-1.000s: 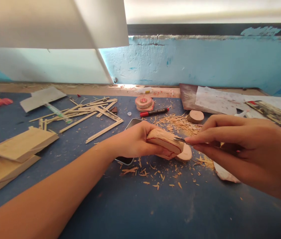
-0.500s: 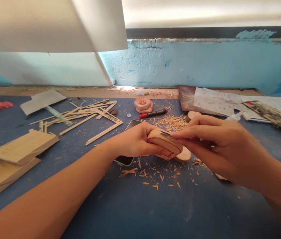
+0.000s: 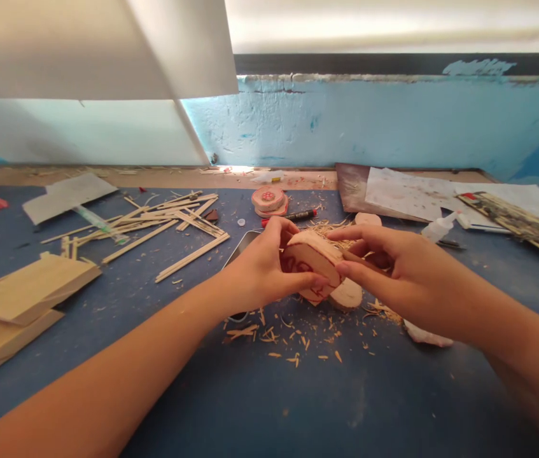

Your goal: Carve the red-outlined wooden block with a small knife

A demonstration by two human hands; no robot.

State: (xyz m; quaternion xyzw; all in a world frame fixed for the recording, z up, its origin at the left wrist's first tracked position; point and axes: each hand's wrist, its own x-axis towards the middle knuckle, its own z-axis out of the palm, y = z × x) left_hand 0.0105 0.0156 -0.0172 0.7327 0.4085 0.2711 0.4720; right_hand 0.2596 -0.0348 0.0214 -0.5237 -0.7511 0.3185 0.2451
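My left hand [image 3: 264, 267] is closed round a thick wooden piece [image 3: 310, 267] with a rounded edge. Red marker lines run over its face, which is tilted towards me. From the right, my right hand [image 3: 393, 273] touches the wooden piece with its thumb and fingertips. A carving tool [image 3: 362, 259] lies within the right hand's curled fingers, mostly hidden; its blade does not show. Just below the held piece a pale wooden disc [image 3: 347, 295] rests on the table among shavings [image 3: 293, 343]. Behind the left hand a phone-like object [image 3: 240, 245] is partly covered.
Stacked wooden pieces with red drawing [image 3: 269, 200] stand behind a red-and-black marker [image 3: 298, 217]. Thin sticks [image 3: 168, 216] and wooden boards [image 3: 30, 289] lie left. To the right are a white glue bottle [image 3: 440, 227], papers [image 3: 403, 194] and a dark-smeared board [image 3: 520, 226].
The wooden piece has turned so that more of its red-marked face shows. My right fingertips have come onto its edge, and the metal blade seen earlier is now out of sight.
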